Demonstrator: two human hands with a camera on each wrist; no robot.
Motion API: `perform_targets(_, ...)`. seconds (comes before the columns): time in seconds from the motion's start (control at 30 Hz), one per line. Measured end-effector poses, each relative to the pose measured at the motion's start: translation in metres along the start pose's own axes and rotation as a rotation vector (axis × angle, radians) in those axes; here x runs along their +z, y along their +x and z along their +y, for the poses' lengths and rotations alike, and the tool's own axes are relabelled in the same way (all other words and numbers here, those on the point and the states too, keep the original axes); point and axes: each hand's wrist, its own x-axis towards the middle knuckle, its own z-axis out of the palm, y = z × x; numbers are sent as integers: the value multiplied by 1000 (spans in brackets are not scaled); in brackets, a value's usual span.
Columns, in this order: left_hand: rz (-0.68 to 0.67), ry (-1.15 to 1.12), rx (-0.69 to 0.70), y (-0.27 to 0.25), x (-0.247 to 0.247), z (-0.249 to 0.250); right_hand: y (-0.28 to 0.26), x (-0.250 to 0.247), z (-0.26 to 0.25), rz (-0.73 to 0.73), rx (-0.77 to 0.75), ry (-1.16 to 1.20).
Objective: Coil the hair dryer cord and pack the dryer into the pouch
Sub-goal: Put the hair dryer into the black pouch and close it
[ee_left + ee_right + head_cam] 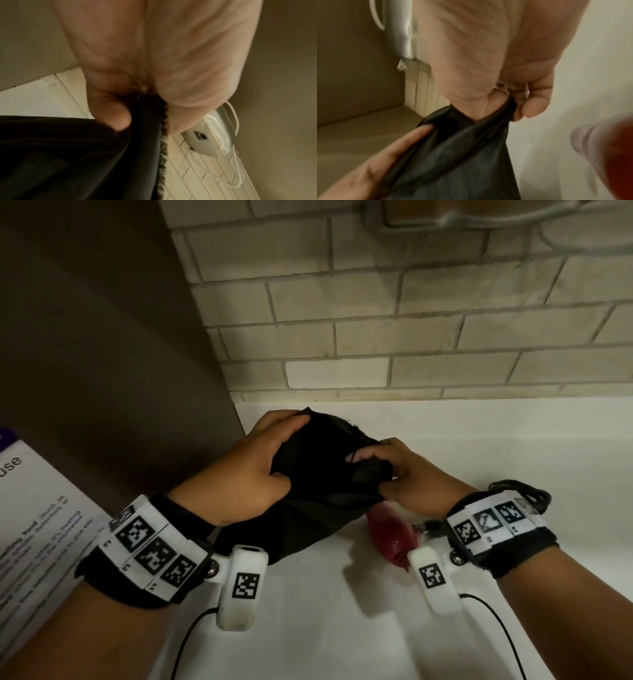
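Two hands hold a black pouch (318, 474) above a white table (479, 446), near its back left corner where a tiled wall meets a dark panel. The left hand (253, 470) grips the pouch's left side, thumb in front and fingers curled over the top edge; the left wrist view shows the fabric pinched between thumb and fingers beside a toothed zip edge. The right hand (400, 474) pinches the pouch's right edge, fingers curled into the cloth, which the right wrist view confirms. The hands seem to be spreading the pouch's mouth, though whether it is open yet cannot be told.

The dryer (390, 537), dark red and glossy, lies on the table just below the pouch and beside the right wrist, outside the pouch. A bundle of black cord (524, 496) sits on the table behind the right wrist, partly hidden by the wristband; it looks gathered in loops, so the coiling seems done, but how neatly cannot be seen.

Judged from this, the cord step is likely finished and the packing has only started: the pouch is in hand and being readied, while the dryer and cord have yet to go in and the pouch has yet to be closed

A printed leaflet (37, 525) lies at the left edge
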Motion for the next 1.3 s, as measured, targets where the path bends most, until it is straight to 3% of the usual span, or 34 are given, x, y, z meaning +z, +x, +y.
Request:
perform_targets(0.07, -8, 9, -17, 2, 0, -8, -9, -14, 10, 58, 27, 273)
perform_targets(0.13, 0, 20, -51, 3, -3, -16, -23, -37, 24, 203, 82, 304)
perform_targets(0.2, 19, 61, -89, 3, -3, -20, -41, -66, 46, 228, 182, -2)
perform_targets(0.27, 40, 108, -113, 3, -1, -22, -60, -88, 67, 36, 344, -423)
perform_targets(0.37, 64, 119, -143, 4, 6, -24, -77, -98, 102, -213, 464, -724)
perform_targets(0.43, 76, 121, -186, 6, 10, -25, -83, -96, 117, -254, 446, -828)
perform_targets(0.57, 53, 188, -196, 10, 16, -26, -89, -86, 119, -239, 420, -728)
perform_targets(0.77, 43, 271, -246, 22, 28, -21, -83, -63, 115, -228, 253, -696)
perform_targets(0.9, 31, 249, -228, 26, 29, -25, -80, -59, 101, -147, 242, -436)
perform_targets(1.3, -41, 298, -211, 21, 45, -36, -114, -77, 68, 250, 344, 855)
